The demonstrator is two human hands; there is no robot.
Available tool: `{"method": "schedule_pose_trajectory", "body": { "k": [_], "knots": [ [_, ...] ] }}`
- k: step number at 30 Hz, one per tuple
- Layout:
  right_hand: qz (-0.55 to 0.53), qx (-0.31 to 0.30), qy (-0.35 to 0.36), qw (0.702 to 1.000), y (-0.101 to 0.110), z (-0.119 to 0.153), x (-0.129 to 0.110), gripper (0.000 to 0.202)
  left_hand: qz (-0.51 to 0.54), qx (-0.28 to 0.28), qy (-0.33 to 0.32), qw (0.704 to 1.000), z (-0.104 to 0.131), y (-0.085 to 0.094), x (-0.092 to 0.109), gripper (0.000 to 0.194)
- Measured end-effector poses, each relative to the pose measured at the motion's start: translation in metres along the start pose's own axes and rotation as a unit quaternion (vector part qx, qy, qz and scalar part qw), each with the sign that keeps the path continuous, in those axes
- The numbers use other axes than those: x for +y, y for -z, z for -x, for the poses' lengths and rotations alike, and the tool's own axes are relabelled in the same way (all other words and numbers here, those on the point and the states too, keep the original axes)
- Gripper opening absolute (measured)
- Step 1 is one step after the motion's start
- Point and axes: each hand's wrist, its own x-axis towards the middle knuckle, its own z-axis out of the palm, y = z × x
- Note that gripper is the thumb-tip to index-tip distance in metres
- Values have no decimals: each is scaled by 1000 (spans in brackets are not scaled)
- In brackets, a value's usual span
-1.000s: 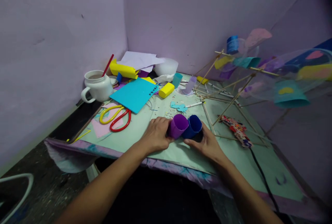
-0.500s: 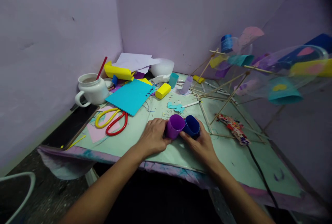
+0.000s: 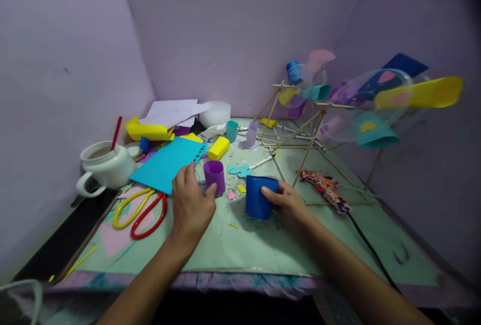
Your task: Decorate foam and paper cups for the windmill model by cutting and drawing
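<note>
Our right hand [image 3: 291, 204] grips a blue paper tube [image 3: 259, 202] while our left hand [image 3: 191, 209] is by a purple paper tube [image 3: 214, 177].
Our right thumb presses the front of the blue tube, which is upright over the counter [image 3: 244, 252]; our left hand is open, thumb apart from the fingers, and we cannot tell whether the thumb touches the purple tube, which stands upright. Between the tubes lie small pink [image 3: 232, 195] and yellow scraps [image 3: 241, 189]. Beyond them are a yellow tube [image 3: 218, 148] and a light blue cutout [image 3: 239, 170]. On our left are a turquoise card [image 3: 169, 163], red and yellow handles [image 3: 152, 219] and a white mug [image 3: 110, 167]; on our right, a stick frame [image 3: 310, 147] and a patterned thing [image 3: 330, 192] with a black cord.
</note>
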Motion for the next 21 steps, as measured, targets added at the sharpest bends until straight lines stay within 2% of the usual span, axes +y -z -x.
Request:
{"method": "schedule_pose_trajectory", "body": {
  "k": [1, 2, 5, 7, 11, 16, 19, 21],
  "knots": [
    [-11, -13, -8, 1000, -1, -4, -2, 49, 21, 21, -17, 999, -3, 3, 7, 46],
    [-17, -25, -11, 999, -2, -7, -3, 47, 56, 19, -29, 998, -6, 5, 15, 38],
    [-13, -66, -2, 998, -5, -16, -4, 43, 149, -103, 2, 984, -10, 5, 34, 27],
    [6, -90, 21, 996, -7, -18, -5, 42, 179, -156, 35, 971, -11, 0, 41, 20],
    [65, -86, 74, 991, -10, -18, -7, 36, 210, -152, 44, 965, -13, -7, 42, 6],
    [83, -39, 78, 993, -12, -15, -9, 33, 214, -124, 13, 969, -12, -11, 47, 8],
    [96, -8, 83, 992, -9, -11, -8, 29, 201, -133, -6, 970, -15, -1, 50, 7],
    [96, 21, 73, 992, -4, -10, -5, 30, 163, -143, 2, 976, -19, 16, 41, 14]
  ]
}}
